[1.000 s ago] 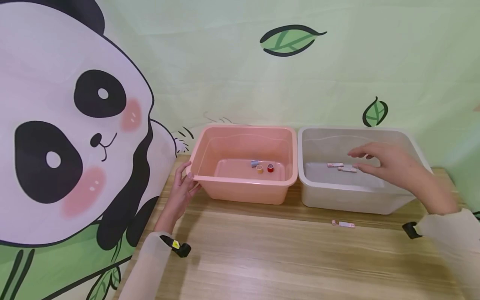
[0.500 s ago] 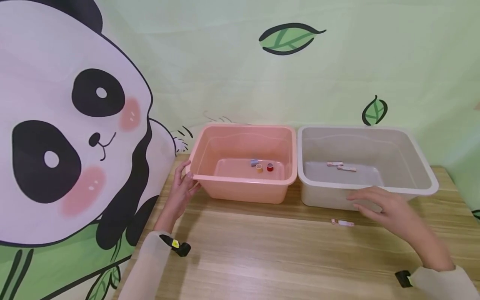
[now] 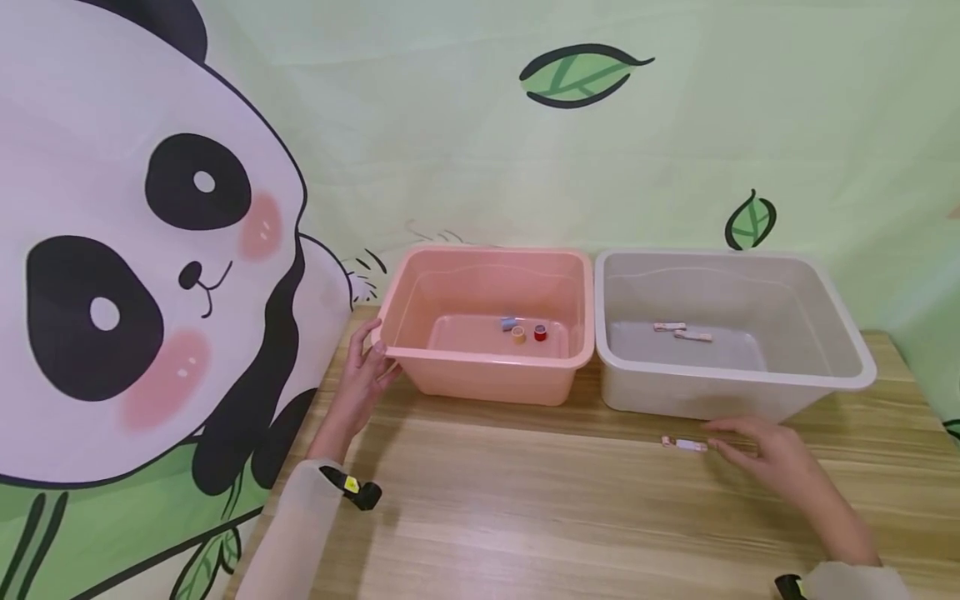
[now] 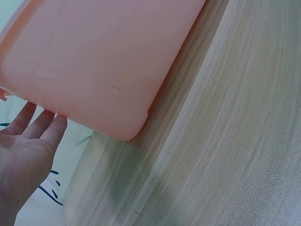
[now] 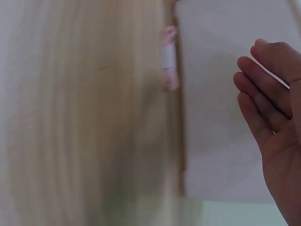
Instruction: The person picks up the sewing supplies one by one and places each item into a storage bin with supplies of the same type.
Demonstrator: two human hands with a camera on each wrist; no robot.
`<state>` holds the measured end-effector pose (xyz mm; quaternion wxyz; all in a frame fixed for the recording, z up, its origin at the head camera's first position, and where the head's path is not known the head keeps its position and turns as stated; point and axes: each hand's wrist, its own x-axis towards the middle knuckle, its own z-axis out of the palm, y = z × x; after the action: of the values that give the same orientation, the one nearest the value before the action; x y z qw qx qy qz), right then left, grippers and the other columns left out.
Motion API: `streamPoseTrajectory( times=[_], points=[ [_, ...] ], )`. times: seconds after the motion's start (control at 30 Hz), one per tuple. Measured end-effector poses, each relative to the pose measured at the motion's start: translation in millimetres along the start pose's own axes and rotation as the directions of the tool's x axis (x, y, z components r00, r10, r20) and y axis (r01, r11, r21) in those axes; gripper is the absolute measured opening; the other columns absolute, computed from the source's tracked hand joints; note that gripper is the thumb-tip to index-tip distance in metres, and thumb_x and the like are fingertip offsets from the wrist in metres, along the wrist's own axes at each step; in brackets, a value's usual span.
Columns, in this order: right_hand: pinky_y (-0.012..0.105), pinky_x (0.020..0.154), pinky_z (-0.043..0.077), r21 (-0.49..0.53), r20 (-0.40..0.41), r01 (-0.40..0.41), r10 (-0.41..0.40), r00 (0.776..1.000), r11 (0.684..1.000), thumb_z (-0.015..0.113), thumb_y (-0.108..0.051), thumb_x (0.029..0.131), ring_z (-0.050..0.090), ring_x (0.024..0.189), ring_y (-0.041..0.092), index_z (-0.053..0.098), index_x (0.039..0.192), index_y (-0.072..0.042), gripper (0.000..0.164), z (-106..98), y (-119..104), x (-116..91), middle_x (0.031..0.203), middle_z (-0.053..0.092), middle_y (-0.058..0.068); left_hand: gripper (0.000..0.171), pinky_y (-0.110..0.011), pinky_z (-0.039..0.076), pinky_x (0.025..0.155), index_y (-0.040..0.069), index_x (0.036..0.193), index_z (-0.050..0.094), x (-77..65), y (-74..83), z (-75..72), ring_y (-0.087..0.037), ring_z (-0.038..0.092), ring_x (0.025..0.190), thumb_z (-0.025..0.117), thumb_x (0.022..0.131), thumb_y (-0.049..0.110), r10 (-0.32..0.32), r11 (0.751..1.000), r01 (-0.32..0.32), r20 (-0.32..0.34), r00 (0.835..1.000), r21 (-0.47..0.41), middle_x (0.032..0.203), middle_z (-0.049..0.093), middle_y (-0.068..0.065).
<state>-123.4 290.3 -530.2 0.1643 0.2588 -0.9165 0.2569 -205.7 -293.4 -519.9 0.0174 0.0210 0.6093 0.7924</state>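
Observation:
My left hand (image 3: 358, 392) holds the left rim of the pink bin (image 3: 480, 379). In the left wrist view its fingers (image 4: 55, 129) press the outer wall beneath the rim. My right hand (image 3: 780, 462) hovers with fingers extended at the right end of a small pink strip (image 3: 684, 444) lying on the table. That strip carries a pale band around its middle (image 5: 168, 57); the right wrist view shows it apart from the fingers, somewhat blurred. Two similar strips (image 3: 670, 327) lie inside the grey bin (image 3: 705, 392).
On the pink bin's floor are three small cylinders: blue (image 3: 508, 323), yellow (image 3: 518, 335) and red (image 3: 540, 332). Both bins stand side by side on the wooden table (image 3: 487, 508), close to a panda-printed backdrop (image 3: 450, 125).
My right hand has come back from over the grey bin, down to the table beside the loose strip. My left hand stays on the pink bin.

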Motion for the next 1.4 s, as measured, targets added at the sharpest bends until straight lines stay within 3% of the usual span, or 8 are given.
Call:
streamPoseTrajectory(
  times=[0.13,0.43,0.67,0.83,1.07,1.4],
  points=[
    [0.005,0.077,0.047,0.003,0.013,-0.014,0.014,1.0,1.0,0.089,-0.003,0.071,0.072,0.091,0.027,0.076,0.105,-0.013,0.039,11,12,-6,0.102,0.076,0.004,0.044,-0.058,0.028,0.117,0.031,0.15,0.029,1.5,-0.4,-1.3,-0.04,0.035,0.147,0.048,0.109,0.03,0.01,1.0,-0.01,0.0,1.0,0.006,0.162,0.027,-0.017],
    [-0.001,0.099,0.025,0.087,-0.008,-0.027,0.028,1.0,0.996,0.09,-0.006,0.07,0.064,0.101,0.031,0.073,0.111,-0.008,0.044,39,35,-17,0.11,0.072,0.012,0.042,-0.057,0.029,0.117,0.032,0.148,0.031,1.3,-0.4,-1.1,-0.039,0.035,0.146,0.046,0.11,0.028,0.009,1.0,-0.009,-0.001,1.0,0.0,0.161,0.029,-0.018],
    [0.005,0.094,0.031,0.044,0.026,-0.107,0.106,0.994,0.993,0.088,-0.015,0.078,0.064,0.107,0.036,0.071,0.118,-0.008,0.044,48,38,-24,0.116,0.072,0.013,0.043,-0.057,0.028,0.117,0.032,0.149,0.03,2.2,-0.4,1.8,-0.039,0.035,0.147,0.047,0.109,0.029,0.007,1.0,-0.007,0.004,1.0,0.005,0.161,0.028,-0.017],
    [0.004,0.096,0.03,0.045,0.004,-0.078,0.078,0.997,0.996,0.087,-0.01,0.076,0.066,0.105,0.037,0.073,0.116,-0.007,0.042,50,37,-23,0.115,0.072,0.013,0.044,-0.057,0.028,0.118,0.033,0.149,0.029,2.6,-2.4,0.7,-0.04,0.034,0.147,0.047,0.109,0.03,0.0,1.0,0.0,-0.002,1.0,0.017,0.162,0.026,-0.017],
    [-0.002,0.102,0.02,0.046,-0.023,0.006,-0.005,1.0,0.999,0.087,0.0,0.071,0.064,0.104,0.036,0.076,0.105,-0.004,0.036,54,38,-22,0.113,0.073,0.013,0.043,-0.056,0.03,0.117,0.032,0.149,0.029,0.6,-1.9,-1.4,-0.039,0.036,0.146,0.047,0.109,0.03,-0.003,1.0,0.004,-0.01,1.0,0.029,0.162,0.028,-0.015],
    [0.008,0.092,0.04,-0.027,-0.061,0.03,-0.031,0.998,0.999,0.088,-0.003,0.069,0.071,0.091,0.028,0.078,0.097,-0.013,0.031,46,33,-20,0.1,0.076,0.005,0.045,-0.058,0.028,0.118,0.031,0.151,0.027,1.4,-0.7,-1.3,-0.039,0.034,0.147,0.046,0.11,0.03,0.003,1.0,-0.003,0.013,1.0,0.023,0.163,0.025,-0.016]
  ],
)
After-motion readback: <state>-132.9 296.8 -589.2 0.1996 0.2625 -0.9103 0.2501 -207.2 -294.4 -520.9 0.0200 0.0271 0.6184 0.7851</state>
